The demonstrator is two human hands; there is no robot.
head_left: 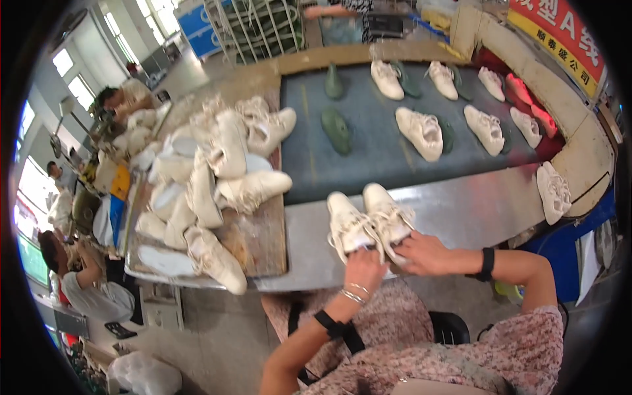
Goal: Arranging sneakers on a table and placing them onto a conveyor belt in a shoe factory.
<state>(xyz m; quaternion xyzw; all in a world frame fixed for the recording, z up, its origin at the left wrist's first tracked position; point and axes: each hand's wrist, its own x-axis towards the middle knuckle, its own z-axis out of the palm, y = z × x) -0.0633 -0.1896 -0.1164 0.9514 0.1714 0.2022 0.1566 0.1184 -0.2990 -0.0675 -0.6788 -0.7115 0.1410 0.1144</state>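
Two cream lace-up shoes stand side by side on the metal edge of the bench, toes pointing away from me. My left hand (366, 266) is closed at the opening of the left shoe (343, 217), its fingertips partly hidden at the heel end. At the heel and side of the right shoe (387, 209), my right hand (421, 254) grips with bent fingers. Loose laces hang around both openings. Beyond them, a dark conveyor belt (355, 174) carries more cream shoes (420, 133) in rows, several with a green shoe last (409, 80) beside them.
A heap of cream shoes (230, 148) covers the wooden board (266, 247) on the left. Two bare green lasts (336, 130) lie on the belt. At right the belt meets a red-lit machine opening (532, 105); another pair (553, 191) leans there. People (99, 283) work far left.
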